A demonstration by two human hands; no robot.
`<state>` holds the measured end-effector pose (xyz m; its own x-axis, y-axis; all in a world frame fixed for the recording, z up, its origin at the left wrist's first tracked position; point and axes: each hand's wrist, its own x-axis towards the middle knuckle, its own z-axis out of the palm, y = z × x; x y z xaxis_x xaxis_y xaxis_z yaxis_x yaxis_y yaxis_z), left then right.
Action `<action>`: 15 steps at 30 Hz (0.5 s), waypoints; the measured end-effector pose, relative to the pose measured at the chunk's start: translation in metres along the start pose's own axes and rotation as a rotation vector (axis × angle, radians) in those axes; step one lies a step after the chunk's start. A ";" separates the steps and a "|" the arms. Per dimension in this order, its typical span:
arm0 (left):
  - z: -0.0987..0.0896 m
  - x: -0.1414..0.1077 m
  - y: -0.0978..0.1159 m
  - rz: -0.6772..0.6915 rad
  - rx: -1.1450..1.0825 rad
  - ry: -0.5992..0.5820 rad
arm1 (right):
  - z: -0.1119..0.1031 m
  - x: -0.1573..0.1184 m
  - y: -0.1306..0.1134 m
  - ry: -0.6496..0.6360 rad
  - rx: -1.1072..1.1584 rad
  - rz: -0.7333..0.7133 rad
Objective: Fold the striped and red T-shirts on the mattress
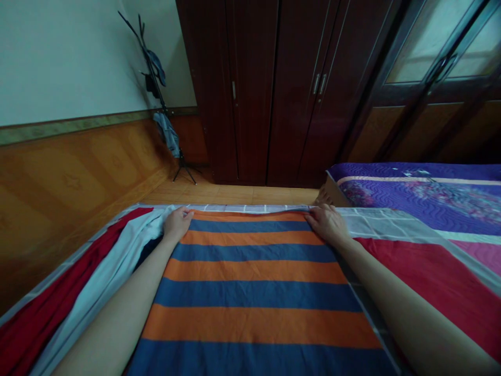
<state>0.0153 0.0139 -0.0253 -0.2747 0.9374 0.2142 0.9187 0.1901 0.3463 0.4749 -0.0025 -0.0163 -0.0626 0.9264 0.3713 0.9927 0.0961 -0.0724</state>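
An orange-and-blue striped cloth [250, 271] lies spread flat in front of me, its near end out of the picture. My left hand [178, 223] grips the far left corner, thumb and fingers closed on the edge. At the far right corner, my right hand [326, 222] pinches the same edge. Between the hands the far hem runs nearly straight, with a slight gap between layers towards the right. Beside my left arm lie a light blue-white cloth [105, 266] and a red cloth [70, 277]. Another red cloth [430, 271] lies flat beyond my right arm.
Beneath the cloths is a grey checked sheet [385, 222]. A bed with a purple floral cover [442, 193] stands at the right. Dark wooden wardrobes [270, 94] line the back. A coat rack [156, 89] with clothes stands at the back left, near the wood-panelled wall [78, 193].
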 end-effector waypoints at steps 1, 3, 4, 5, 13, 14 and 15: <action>0.000 0.001 -0.002 0.004 -0.016 -0.009 | 0.001 0.001 0.003 0.001 0.023 0.051; 0.000 0.003 -0.004 0.012 -0.039 -0.030 | 0.001 0.004 0.008 0.011 0.182 0.168; 0.000 0.003 -0.005 0.016 -0.047 -0.039 | 0.001 0.005 0.010 0.001 0.298 0.215; 0.000 0.003 -0.005 0.020 -0.054 -0.048 | 0.000 0.007 0.011 -0.026 0.419 0.245; 0.001 0.003 -0.005 0.020 -0.060 -0.074 | -0.021 0.008 -0.011 -0.280 1.089 0.236; 0.000 0.003 -0.005 0.019 -0.056 -0.074 | -0.026 0.006 -0.011 -0.315 1.214 0.233; 0.000 0.003 -0.005 0.018 -0.052 -0.074 | -0.031 0.005 -0.011 -0.364 1.322 0.218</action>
<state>0.0099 0.0154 -0.0266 -0.2345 0.9599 0.1533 0.9068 0.1592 0.3903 0.4671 -0.0103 0.0146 -0.1467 0.9892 -0.0054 0.1659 0.0192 -0.9860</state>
